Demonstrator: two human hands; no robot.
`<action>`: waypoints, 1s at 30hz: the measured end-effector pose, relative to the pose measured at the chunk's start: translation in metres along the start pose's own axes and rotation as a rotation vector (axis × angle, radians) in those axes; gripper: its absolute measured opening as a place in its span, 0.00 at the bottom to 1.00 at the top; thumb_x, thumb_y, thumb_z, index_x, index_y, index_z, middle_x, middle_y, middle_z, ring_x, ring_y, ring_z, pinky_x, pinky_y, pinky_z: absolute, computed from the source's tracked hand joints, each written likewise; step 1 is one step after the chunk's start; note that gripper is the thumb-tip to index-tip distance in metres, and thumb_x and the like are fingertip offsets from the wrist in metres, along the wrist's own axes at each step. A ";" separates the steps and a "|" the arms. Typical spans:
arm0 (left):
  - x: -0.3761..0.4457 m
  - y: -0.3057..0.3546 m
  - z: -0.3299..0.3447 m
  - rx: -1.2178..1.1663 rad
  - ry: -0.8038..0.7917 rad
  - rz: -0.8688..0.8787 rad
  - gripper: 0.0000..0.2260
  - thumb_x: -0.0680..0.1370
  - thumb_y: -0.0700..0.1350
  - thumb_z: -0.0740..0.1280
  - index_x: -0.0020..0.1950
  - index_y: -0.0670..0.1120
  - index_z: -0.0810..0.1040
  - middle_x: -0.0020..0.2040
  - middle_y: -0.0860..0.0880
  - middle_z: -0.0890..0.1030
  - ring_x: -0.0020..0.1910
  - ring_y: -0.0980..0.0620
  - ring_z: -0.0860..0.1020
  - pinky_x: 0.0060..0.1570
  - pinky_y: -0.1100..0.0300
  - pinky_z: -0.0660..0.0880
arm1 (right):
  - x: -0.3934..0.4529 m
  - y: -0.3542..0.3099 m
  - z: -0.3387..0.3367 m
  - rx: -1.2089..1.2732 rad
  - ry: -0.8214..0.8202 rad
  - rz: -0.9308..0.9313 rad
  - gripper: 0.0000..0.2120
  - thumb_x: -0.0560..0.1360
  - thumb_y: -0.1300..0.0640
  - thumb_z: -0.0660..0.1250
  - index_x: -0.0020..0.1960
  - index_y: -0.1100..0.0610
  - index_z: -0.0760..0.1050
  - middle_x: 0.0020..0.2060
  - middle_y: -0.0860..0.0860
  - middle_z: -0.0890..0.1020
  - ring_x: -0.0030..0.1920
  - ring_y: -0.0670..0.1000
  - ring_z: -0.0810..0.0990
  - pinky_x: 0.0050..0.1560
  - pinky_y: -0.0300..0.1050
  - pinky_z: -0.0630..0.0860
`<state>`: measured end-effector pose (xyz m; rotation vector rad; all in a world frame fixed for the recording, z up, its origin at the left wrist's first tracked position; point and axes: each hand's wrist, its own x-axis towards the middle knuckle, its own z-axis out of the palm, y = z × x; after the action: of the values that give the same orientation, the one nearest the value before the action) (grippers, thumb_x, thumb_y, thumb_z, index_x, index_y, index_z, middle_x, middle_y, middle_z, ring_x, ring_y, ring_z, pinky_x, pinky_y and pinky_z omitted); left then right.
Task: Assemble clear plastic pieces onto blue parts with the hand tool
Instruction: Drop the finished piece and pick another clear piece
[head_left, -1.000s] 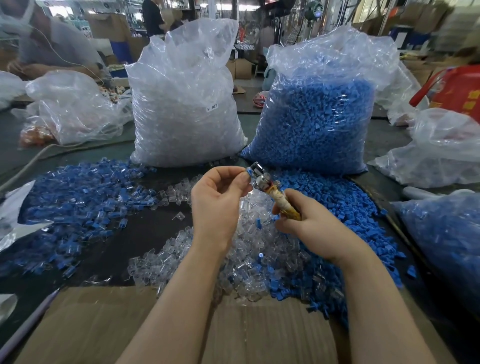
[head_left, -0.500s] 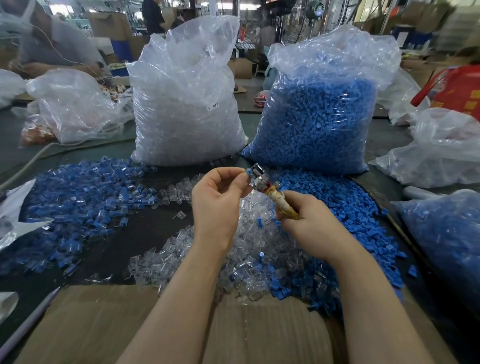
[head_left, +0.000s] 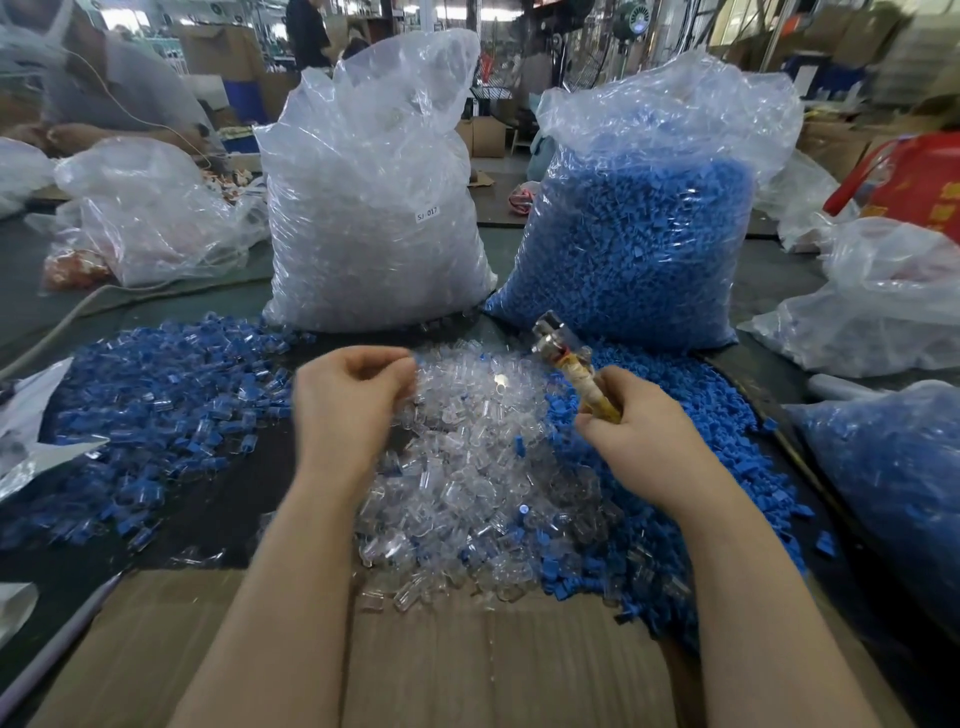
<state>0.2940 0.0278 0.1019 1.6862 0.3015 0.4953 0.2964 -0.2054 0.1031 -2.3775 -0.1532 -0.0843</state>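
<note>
Single head-worn view, forward and down, close over the worktable (head_left: 244, 483).

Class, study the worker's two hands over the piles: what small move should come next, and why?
Probably the left hand should pinch one clear piece from the clear pile just beside it. Its fingers are curled and seem to hold nothing, while the right hand grips the hand tool, raised and apart from the left hand.

Left hand (head_left: 349, 400) fingers blurred, their contents unreadable; hand tool (head_left: 574, 370) handle hidden in right hand (head_left: 636, 434).
</note>
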 end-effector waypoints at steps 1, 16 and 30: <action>0.006 -0.005 -0.012 0.175 0.064 -0.006 0.06 0.75 0.41 0.74 0.42 0.53 0.83 0.40 0.51 0.85 0.36 0.55 0.82 0.36 0.63 0.78 | 0.001 0.003 -0.002 -0.022 0.030 0.026 0.07 0.77 0.54 0.64 0.42 0.49 0.68 0.35 0.49 0.76 0.34 0.51 0.73 0.35 0.49 0.69; 0.025 -0.044 -0.053 0.918 0.213 0.002 0.13 0.79 0.41 0.66 0.63 0.44 0.81 0.61 0.36 0.77 0.58 0.34 0.75 0.56 0.44 0.73 | 0.001 0.029 0.008 -0.508 0.235 0.361 0.06 0.78 0.53 0.64 0.46 0.54 0.69 0.34 0.52 0.73 0.31 0.52 0.71 0.27 0.43 0.61; 0.026 -0.047 -0.029 0.955 -0.192 0.005 0.05 0.79 0.50 0.68 0.54 0.51 0.80 0.56 0.47 0.78 0.49 0.50 0.76 0.50 0.53 0.74 | 0.001 0.028 0.014 -0.591 0.176 0.333 0.06 0.75 0.54 0.66 0.46 0.53 0.69 0.35 0.50 0.70 0.30 0.50 0.69 0.26 0.42 0.61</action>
<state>0.3061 0.0734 0.0630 2.6388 0.4289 0.1764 0.3013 -0.2163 0.0741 -2.9267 0.4063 -0.2015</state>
